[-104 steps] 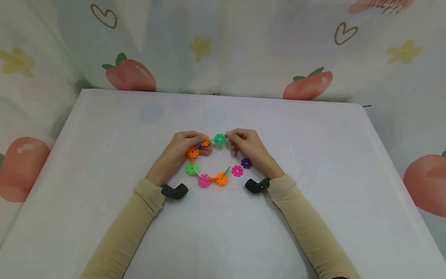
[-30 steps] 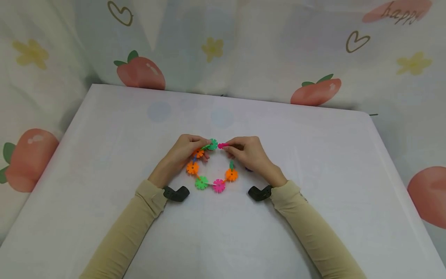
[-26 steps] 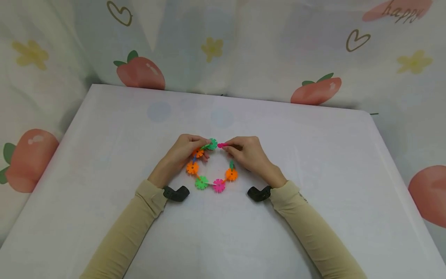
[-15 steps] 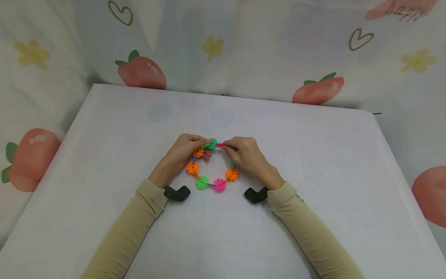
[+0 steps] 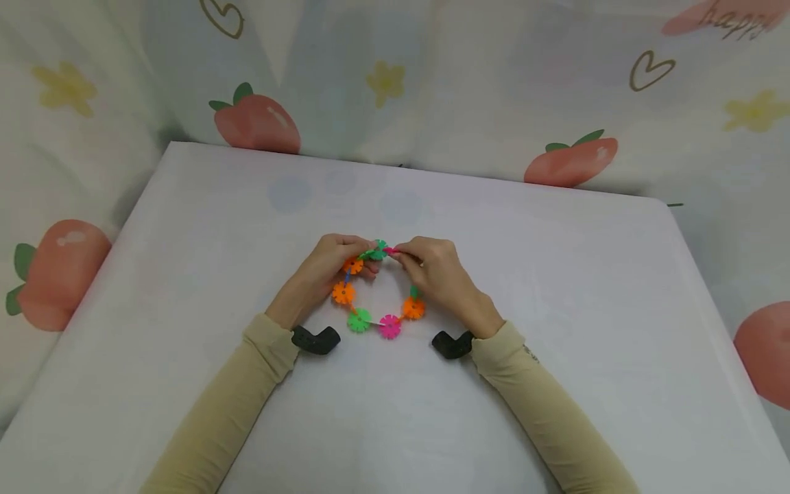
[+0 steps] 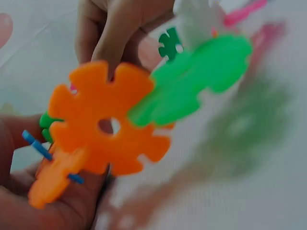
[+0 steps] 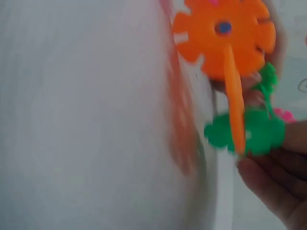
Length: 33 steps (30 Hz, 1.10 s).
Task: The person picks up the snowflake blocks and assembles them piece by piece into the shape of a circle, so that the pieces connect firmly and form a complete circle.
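Note:
Interlocking plastic snowflake discs form a curved chain between the hands. The left hand pinches the chain's upper end near a green disc. The right hand pinches a pink disc, seen edge-on, its rim right at that green disc. Lower down, the chain runs through an orange disc, a light green disc, another pink disc and an orange disc. Its other end, a dark green disc, sits close by the right hand's fingers in the right wrist view.
A white-covered table lies under the hands. Black devices are strapped to both wrists. Behind the table's far edge hangs a printed curtain with fruit and flower motifs.
The right hand has picked up the pink disc from the table and brought it left against the green disc. The chain's loose end has swung right. The purple disc has gone from view.

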Tool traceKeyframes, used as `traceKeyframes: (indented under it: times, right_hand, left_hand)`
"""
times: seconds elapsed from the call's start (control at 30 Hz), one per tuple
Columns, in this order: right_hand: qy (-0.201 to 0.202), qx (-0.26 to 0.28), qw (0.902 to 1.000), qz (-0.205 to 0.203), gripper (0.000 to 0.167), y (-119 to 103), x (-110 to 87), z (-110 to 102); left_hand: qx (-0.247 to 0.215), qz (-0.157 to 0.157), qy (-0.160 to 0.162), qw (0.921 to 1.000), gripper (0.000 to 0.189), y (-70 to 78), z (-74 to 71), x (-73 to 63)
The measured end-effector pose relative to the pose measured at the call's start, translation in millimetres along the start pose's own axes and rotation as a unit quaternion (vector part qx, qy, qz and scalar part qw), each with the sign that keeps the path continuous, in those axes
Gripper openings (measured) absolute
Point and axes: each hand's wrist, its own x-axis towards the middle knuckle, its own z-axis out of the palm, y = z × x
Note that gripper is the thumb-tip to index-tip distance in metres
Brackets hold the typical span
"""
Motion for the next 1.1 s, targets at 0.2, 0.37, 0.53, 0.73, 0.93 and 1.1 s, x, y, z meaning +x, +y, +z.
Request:
traceKeyframes:
  times: [0.2, 0.37, 0.53, 0.73, 0.93, 1.1]
  right_hand:
    - [-0.038, -0.021, 0.9969, 0.066, 0.019, 8.6, -7.6, -24.0]
    - [-0.065, -0.018, 0.9887, 0.134, 0.016, 19.5, -23.7, -43.3]
    - [-0.118, -0.011, 0.9728, 0.199, 0.019, 25.5, -40.4, -58.0]
    - [-0.185, -0.016, 0.9587, 0.216, 0.033, 23.9, -50.2, -69.2]
    - [-0.196, -0.021, 0.9539, 0.226, 0.030, 21.4, -51.9, -69.9]
    - [-0.174, -0.002, 0.9497, 0.260, 0.030, 23.3, -48.3, -65.1]
  left_hand:
    - [0.023, -0.010, -0.017, 0.9995, 0.030, 2.2, -1.3, 0.3]
    - [0.038, -0.005, -0.015, 0.9992, 0.032, 1.5, 0.6, -1.3]
    - [0.058, 0.003, -0.014, 0.9982, 0.031, 1.6, 1.8, -4.7]
    - [0.061, 0.008, -0.015, 0.9980, 0.033, 1.0, -0.5, -6.2]
    - [0.051, 0.007, -0.023, 0.9984, 0.033, 0.6, 1.1, -4.8]
    - [0.045, 0.010, -0.029, 0.9985, 0.032, 1.7, -0.4, -5.6]
